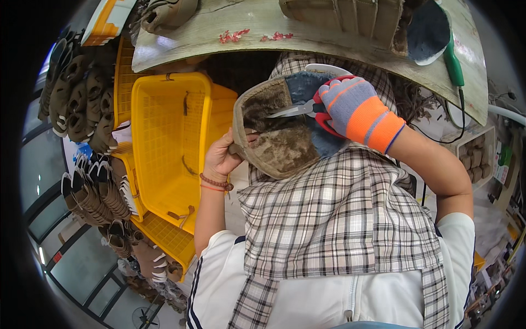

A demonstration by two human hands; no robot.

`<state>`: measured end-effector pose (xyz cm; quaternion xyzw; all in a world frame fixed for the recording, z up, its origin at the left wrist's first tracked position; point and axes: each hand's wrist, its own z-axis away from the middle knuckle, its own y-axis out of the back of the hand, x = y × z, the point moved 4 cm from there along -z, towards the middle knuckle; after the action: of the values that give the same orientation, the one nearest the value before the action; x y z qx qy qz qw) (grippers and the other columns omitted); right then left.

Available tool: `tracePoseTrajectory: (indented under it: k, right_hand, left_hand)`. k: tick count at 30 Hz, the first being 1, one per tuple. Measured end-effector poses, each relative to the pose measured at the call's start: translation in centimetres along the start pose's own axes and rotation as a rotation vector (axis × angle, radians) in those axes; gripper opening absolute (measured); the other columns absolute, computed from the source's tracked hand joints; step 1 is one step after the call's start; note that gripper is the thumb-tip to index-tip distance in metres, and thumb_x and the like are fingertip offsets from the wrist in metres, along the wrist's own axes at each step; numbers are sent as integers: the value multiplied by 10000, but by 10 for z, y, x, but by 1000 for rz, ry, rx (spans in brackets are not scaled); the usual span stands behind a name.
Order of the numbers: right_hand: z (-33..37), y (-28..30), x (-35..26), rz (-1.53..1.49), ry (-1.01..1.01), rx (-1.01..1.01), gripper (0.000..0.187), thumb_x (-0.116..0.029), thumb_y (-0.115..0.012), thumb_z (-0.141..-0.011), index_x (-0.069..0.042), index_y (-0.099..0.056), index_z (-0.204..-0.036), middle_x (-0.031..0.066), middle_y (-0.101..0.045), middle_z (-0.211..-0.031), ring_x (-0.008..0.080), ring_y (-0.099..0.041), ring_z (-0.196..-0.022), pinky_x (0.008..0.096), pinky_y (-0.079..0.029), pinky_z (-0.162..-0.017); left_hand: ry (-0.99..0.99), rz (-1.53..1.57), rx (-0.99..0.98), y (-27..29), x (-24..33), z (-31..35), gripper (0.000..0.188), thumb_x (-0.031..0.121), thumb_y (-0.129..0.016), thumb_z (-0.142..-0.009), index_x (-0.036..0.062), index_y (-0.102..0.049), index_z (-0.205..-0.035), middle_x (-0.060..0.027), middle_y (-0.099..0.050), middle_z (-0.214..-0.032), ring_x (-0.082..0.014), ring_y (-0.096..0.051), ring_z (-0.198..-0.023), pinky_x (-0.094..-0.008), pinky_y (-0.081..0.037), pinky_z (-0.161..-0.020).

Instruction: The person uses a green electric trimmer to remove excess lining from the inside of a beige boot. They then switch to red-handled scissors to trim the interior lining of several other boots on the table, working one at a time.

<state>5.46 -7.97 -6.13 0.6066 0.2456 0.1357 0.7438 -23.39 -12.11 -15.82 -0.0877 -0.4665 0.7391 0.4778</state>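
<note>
Over my lap is a fur-lined boot upper, brown and plush inside with a blue section on its right. My bare left hand grips its left edge, thumb outside and some fingertips showing inside the opening. Red-handled scissors sit in my right hand, which wears a grey and orange knit glove. The scissor blades point left across the plush lining. The glove hides part of the handles. Whether the blade tips touch the plush, I cannot tell.
A yellow plastic crate stands at the left with a few brown strips inside. Ahead is a worktable bearing more brown uppers, red thread scraps and a green-handled corded tool. Brown shoe uppers hang at far left.
</note>
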Motion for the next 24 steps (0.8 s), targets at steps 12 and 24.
tracePoseTrajectory:
  k: [12, 24]
  right_hand:
    - [6, -5, 15, -90, -35, 26, 291, -325, -668, -723, -117, -625, -922, 71, -624, -821, 235, -607, -766, 328, -473, -694]
    - [17, 9, -9, -60, 89, 120, 283, -354, -655, -705, -96, -611, -812, 94, -597, -732, 239, -599, -694, 337, -458, -615]
  left_hand:
    - [-47, 96, -134, -12, -5, -9, 338, 243, -485, -928, 9, -516, -1170, -184, -599, -1087, -259, -585, -991, -416, -460, -902]
    - [-87, -1, -72, -14, -5, -6, 344, 255, -489, -925, -2, -524, -1152, -182, -609, -1069, -246, -592, -981, -383, -474, -886]
